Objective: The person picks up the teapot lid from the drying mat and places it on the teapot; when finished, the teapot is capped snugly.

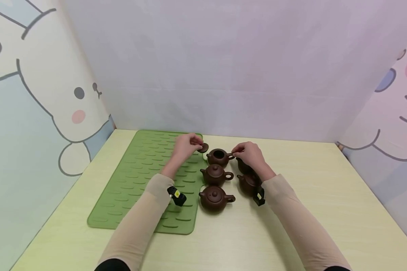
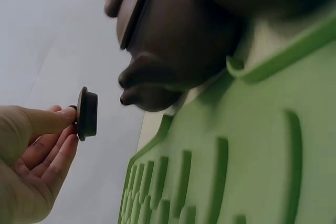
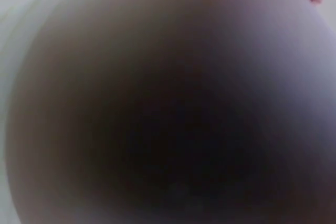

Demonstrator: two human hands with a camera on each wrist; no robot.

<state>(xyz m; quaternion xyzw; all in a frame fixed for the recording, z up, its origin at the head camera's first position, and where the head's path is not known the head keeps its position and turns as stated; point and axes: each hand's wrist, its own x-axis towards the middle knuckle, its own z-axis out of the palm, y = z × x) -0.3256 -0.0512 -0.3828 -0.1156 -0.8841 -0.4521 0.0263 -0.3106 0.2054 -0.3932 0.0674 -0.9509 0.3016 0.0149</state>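
Observation:
My left hand (image 1: 185,146) pinches a small dark brown teapot lid (image 1: 202,148) by its knob. In the left wrist view the lid (image 2: 88,114) stands on edge between thumb and fingers. Just right of it, a lidless brown teapot (image 1: 218,157) shows its round dark opening. My right hand (image 1: 251,153) pinches that teapot's handle at the fingertips; the exact hold is partly hidden. Beneath the right hand and wrist sit two more teapots, the front one (image 1: 247,184) partly covered. A dark blurred surface fills most of the right wrist view.
Two lidded teapots, a middle one (image 1: 214,174) and a front one (image 1: 214,198), line up before the lidless one, spouts to the left. A green ridged mat (image 1: 139,180) lies left of them on the pale table (image 1: 312,180). A pale wall (image 1: 224,75) rises behind.

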